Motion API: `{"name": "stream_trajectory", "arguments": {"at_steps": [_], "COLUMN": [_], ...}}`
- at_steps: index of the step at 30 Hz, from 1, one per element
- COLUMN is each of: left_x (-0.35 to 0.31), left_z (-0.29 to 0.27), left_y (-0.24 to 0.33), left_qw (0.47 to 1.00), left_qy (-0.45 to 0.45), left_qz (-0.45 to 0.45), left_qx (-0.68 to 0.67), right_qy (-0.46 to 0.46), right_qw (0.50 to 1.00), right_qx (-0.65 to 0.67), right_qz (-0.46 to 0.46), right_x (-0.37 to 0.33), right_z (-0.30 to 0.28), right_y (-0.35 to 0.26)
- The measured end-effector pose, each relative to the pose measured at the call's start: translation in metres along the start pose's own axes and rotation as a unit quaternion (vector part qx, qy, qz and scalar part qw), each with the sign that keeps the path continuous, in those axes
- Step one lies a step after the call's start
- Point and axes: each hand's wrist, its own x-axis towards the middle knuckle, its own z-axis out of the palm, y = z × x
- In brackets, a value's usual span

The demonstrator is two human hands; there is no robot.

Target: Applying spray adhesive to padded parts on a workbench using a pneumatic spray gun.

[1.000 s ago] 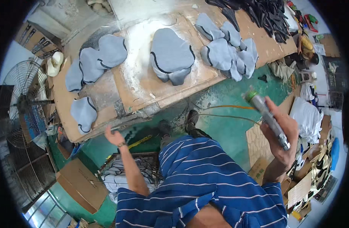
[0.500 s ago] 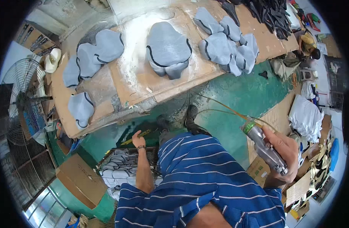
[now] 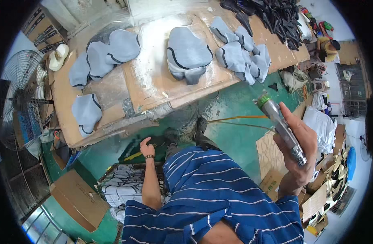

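Observation:
My right hand (image 3: pixel 300 142) is closed round a silver cylindrical hand tool (image 3: pixel 285 129) with a green collar, held up to the right of the table. Down at the left, my left hand (image 3: pixel 146 149) hangs with loosely bent fingers and nothing visible in it. Below that hand stands a wire basket (image 3: pixel 100 181) packed with grey pieces. On the table, a stack of grey saddle-shaped pieces (image 3: pixel 189 46) with black edging lies in front of me. More such pieces lie in a left group (image 3: pixel 99 61), a right group (image 3: pixel 231 57) and singly (image 3: pixel 86 113) near the left corner.
The cardboard-covered table (image 3: pixel 150 87) has a whitish dusting. A black pile (image 3: pixel 276 20) lies at its far right. Hoses (image 3: pixel 235 118) cross behind the tool. A large fan (image 3: pixel 22 97) and cardboard box (image 3: pixel 79 199) stand left. Another person (image 3: pixel 328 49) is at the far right.
My right hand has raised the tool slightly and turned it more upright. My left hand stays low beside the basket. The view has shifted slightly; the grey pieces look the same.

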Motion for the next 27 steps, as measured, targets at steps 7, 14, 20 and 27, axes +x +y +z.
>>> {"name": "stream_trajectory", "arguments": {"at_steps": [7, 14, 20, 27], "left_x": [0.010, 0.017, 0.031, 0.057], "left_z": [-0.006, -0.015, -0.013, -0.017], "left_y": [-0.001, 0.049, 0.070, 0.168], "left_qw": [1.000, 0.998, 0.995, 0.972], "left_qy": [-0.014, -0.026, -0.029, -0.041], "left_qz": [0.005, -0.010, 0.059, 0.124], "left_qx": [-0.021, -0.059, -0.080, -0.197], "right_qy": [-0.073, -0.079, -0.073, -0.088], "right_qw": [0.996, 0.992, 0.990, 0.992], "right_qx": [-0.043, -0.099, -0.094, -0.072], "right_qz": [-0.016, -0.023, -0.075, -0.056], "right_x": [-0.013, -0.033, -0.052, -0.076], "right_z": [0.010, 0.032, 0.029, 0.018], "right_y": [-0.059, -0.102, -0.104, -0.085]}}
